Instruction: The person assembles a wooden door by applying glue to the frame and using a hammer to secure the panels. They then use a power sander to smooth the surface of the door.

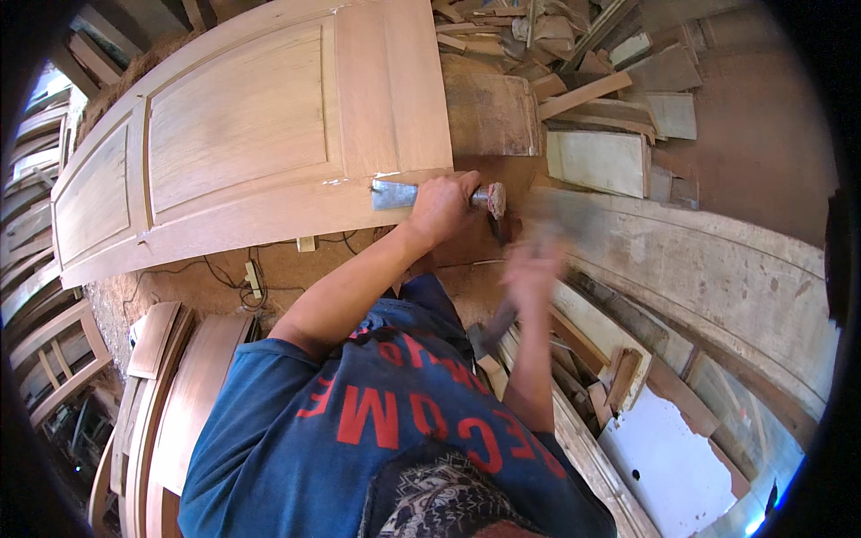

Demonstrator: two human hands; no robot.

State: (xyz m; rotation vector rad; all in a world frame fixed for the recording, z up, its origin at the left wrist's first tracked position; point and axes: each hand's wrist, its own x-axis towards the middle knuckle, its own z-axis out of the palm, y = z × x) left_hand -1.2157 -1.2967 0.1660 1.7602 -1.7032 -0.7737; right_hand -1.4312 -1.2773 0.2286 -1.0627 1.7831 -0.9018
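A panelled wooden door [242, 193] lies across the upper left of the head view. My left hand [439, 211] is closed round a chisel [395, 195]. The chisel's broad metal blade points left and lies over the door's near edge at its right end. Its frayed butt sticks out to the right of my fist. Right of that butt, my right hand [536, 269] is smeared by motion, wrapped round a hammer [499, 325]. The hammer's dark handle shows below the hand, and its head is a blur above it. White marks lie on the door near the blade.
Wood offcuts [587, 94] are heaped beyond the door's right end. A long weathered board [708, 269] runs along the right, with more boards and a white sheet [668, 462] below it. Wooden panels [193, 386] lean at lower left. A cord [220, 269] trails on the ground.
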